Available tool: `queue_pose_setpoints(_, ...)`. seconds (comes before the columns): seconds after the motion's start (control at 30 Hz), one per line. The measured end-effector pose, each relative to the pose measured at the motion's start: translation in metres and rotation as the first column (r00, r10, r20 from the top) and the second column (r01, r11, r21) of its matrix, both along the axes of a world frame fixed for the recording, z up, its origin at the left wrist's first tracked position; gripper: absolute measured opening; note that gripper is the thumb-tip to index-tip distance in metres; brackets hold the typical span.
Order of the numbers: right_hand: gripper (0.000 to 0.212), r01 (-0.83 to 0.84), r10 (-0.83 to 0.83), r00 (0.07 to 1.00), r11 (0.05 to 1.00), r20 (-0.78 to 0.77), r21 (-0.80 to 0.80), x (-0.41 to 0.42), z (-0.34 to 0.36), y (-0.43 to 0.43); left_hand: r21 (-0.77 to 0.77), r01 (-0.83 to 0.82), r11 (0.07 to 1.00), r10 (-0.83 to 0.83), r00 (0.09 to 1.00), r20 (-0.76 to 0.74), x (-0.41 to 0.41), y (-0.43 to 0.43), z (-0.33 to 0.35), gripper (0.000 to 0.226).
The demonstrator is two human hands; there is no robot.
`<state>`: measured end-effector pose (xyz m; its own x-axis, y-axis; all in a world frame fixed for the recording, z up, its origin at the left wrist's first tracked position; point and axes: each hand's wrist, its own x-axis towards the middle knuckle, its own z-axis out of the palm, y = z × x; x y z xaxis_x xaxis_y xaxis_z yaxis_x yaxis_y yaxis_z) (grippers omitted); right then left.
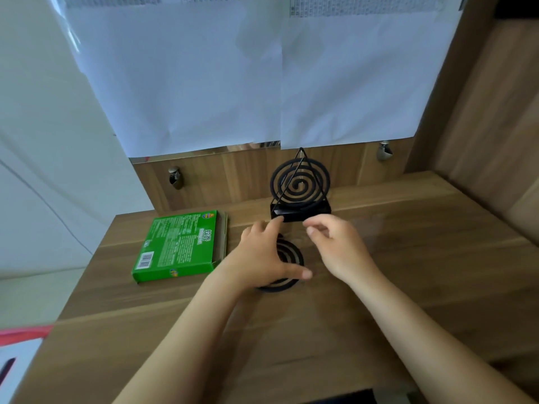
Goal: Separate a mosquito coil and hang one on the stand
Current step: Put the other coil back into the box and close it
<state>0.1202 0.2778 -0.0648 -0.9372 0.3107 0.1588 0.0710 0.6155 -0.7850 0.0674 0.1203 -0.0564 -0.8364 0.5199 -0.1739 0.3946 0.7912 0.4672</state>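
Left hand [262, 258] spreads flat over table coil [289, 252]; right hand [341, 249] curls loose (empty). A bump to stand [291, 214] could snap hung coil [297, 187].

Black, green and brown under white.
At 12 o'clock the upright coil [297, 186] is a black spiral of rings, in a black wire stand [300, 212]; at the centre the flat coil [293, 258] shows the same black spiral. At 9 o'clock the box [178, 246] is bright green with white print, a white barcode patch and a small multicoloured emblem. The worktop [408, 258] is mid-brown wood grain in lighter and darker bands. The paper sheets [204, 83] above are white, with grey small print along the top.
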Motion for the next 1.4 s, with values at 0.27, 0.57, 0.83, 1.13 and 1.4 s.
queue_pose_setpoints(0.27,0.032,-0.024,0.016,0.996,0.995,0.087,0.095,0.006,-0.011,-0.011,-0.023,0.000,1.000,-0.001,0.999,-0.035,0.009,-0.007,-0.011,0.118)
queue_pose_setpoints(0.57,0.040,-0.008,0.029,0.991,0.988,0.133,-0.154,0.002,-0.008,-0.022,0.157,0.013,0.988,0.008,0.991,-0.134,0.013,-0.014,-0.011,0.116)
queue_pose_setpoints(0.83,0.028,0.037,0.087,0.985,0.742,0.151,-0.669,-0.009,0.001,-0.044,0.255,0.035,0.966,0.016,0.981,-0.192,0.005,-0.045,-0.001,0.117)
queue_pose_setpoints(1.13,0.025,0.009,-0.005,1.000,0.669,0.008,-0.743,-0.022,0.001,-0.068,-0.015,-0.029,0.999,0.027,0.996,-0.080,-0.038,-0.110,0.025,0.142)
queue_pose_setpoints(1.4,0.039,0.014,-0.064,0.997,0.690,-0.041,-0.724,-0.033,-0.002,-0.085,-0.439,0.018,0.898,-0.020,1.000,0.000,-0.084,-0.125,0.031,0.149)
